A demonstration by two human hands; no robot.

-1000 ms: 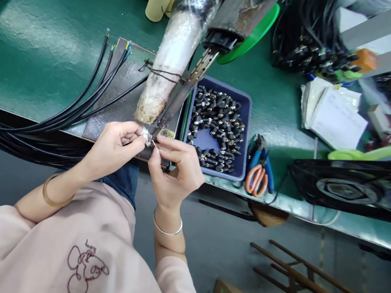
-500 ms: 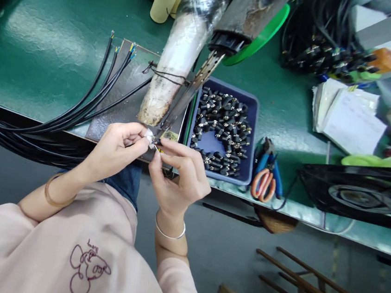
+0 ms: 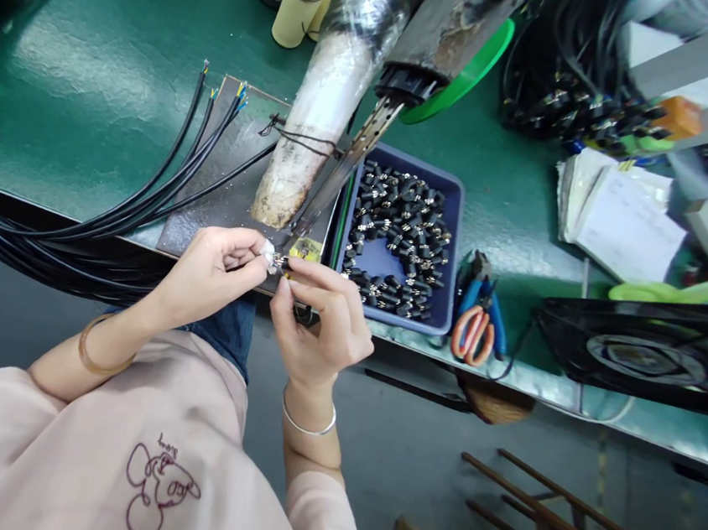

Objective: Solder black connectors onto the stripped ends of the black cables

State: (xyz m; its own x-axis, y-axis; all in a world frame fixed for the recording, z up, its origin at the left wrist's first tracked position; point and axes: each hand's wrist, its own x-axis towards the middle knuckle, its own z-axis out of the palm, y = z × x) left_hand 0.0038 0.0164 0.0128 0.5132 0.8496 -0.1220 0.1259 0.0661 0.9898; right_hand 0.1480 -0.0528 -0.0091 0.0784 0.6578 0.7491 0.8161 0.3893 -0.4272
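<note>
My left hand [image 3: 211, 271] and my right hand [image 3: 319, 320] meet at the front edge of the green bench [image 3: 95, 78], both pinched on a small connector part [image 3: 277, 263] between the fingertips. The part sits just under the tip of a metal soldering iron [image 3: 338, 175] that slants down from a wrapped holder [image 3: 320, 110]. A dark metal plate [image 3: 224, 175] lies under the hands. Which wire runs to the part is too small to make out.
A blue tray [image 3: 450, 250] of several black connectors stands right of my hands. Orange-and-blue cutters [image 3: 478, 320] lie beside it. Black cables [image 3: 146, 193] fan across the bench on the left. A black fan [image 3: 648, 355], papers [image 3: 624, 222] and a wooden stool [image 3: 560, 523] are to the right.
The fingertips have drawn closer together around the small part under the iron's tip. The view has shifted slightly; hands stay in the same place.
</note>
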